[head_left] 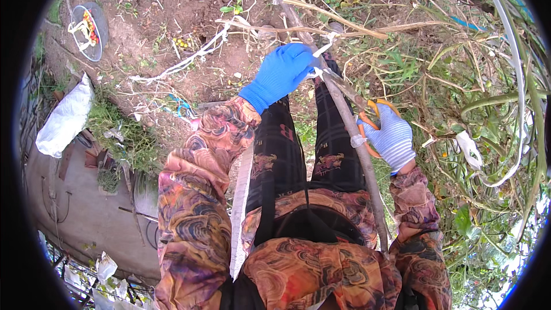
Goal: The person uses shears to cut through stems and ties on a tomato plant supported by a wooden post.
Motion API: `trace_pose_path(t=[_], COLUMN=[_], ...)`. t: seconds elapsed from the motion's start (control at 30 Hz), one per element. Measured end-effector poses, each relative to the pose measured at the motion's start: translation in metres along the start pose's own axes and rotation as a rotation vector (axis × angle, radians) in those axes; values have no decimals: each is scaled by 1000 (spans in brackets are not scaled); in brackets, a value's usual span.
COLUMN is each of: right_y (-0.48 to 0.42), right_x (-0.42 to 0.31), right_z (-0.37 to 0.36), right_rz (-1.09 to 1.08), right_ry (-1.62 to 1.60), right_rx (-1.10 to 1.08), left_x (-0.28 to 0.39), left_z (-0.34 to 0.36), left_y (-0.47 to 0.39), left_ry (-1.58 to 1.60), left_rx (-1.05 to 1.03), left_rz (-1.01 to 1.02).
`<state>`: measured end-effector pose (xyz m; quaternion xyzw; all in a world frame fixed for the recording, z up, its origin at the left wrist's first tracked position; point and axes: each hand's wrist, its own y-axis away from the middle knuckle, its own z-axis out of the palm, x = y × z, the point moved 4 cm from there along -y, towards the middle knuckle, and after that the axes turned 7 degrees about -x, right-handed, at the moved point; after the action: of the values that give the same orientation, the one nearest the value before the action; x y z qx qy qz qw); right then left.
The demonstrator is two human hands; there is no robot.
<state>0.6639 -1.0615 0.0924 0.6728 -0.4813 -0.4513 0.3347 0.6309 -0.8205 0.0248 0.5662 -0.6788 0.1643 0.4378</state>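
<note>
My left hand (282, 73), in a blue knit glove, is closed on a white cloth-like strip (325, 47) tied around a long wooden pole (368, 170). The fingertips are partly hidden. My right hand (389, 135), in a striped white-and-blue glove, grips orange-handled shears (371, 151) beside the pole. Their blades are hard to make out near the pole. A dry brown stem (275, 29) crosses the pole just beyond my left hand. Another white tie (357, 141) wraps the pole near the shears.
A basket (103, 30) at the upper left holds small red and yellow fruits. Several yellow fruits (183, 42) lie on bare soil. Tangled green vines (456, 146) and a curved white tube (516, 60) fill the right side. A white plastic sheet (64, 120) lies left.
</note>
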Motion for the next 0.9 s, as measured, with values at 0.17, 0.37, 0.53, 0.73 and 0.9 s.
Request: trace_pose_path(t=[0.17,0.37,0.53,0.73,0.9], right_y=[-5,-17,-21,-11,-4], right_x=[-2,-6,-4,-9,3], right_z=[-17,-31,-24,4,51], right_rz=[-105,-176,-220,-157,171], right_ry=[152,301,220,-332,-1480], right_rx=[29,49,69,0,-653], left_x=[4,2,4,9,15], left_z=[8,11,12,17,6], left_y=[9,12,15,23,16], left_ry=[76,231,435,616,402], left_rx=[152,274,373,490,428], left_rz=[-84,-150,-359,-487,-385])
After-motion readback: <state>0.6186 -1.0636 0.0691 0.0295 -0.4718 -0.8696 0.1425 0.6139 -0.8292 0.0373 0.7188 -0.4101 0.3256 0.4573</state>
